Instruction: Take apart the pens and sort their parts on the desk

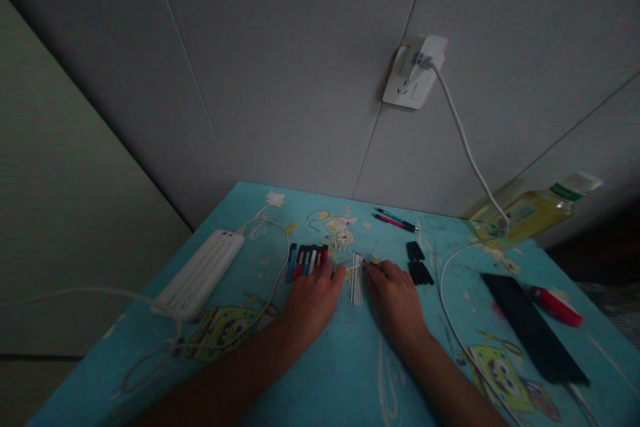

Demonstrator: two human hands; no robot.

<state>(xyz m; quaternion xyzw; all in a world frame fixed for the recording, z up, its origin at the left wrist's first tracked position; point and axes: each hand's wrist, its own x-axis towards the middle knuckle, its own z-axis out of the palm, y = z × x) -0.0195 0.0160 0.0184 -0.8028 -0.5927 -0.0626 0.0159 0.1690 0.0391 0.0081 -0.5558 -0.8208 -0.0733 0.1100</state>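
A bundle of thin white sticks (pixel 357 285) lies on the blue patterned desk (pixel 333 387), in the narrow gap between the two hands, lengthwise toward the wall. The left hand (pixel 315 293) is just left of it, palm down, fingers bent and close together, the thumb pointing at the sticks; whether it pinches anything I cannot tell. The right hand (pixel 395 297) is just right of the bundle, its thumb and forefinger pinching a small dark piece (pixel 369 265) by the sticks' far ends.

A side-by-side row of red, blue, white and dark pen parts (pixel 306 258) sits beyond the left hand, whose fingers hide some of the near ends. Past the right hand are black caps (pixel 416 251) in two clusters, and farther back two pens (pixel 395 221) lie near the wall.

On the left is a white power strip (pixel 200 277), with a looping pale cord (pixel 281 275) between it and the pen parts. On the right, a white cable (pixel 461 127) drops from the wall socket (pixel 406 92), passes before a bottle of yellow liquid (pixel 533 217), and curves between the right hand and a black slab (pixel 535 327). A red object (pixel 559 307) lies beside the slab.
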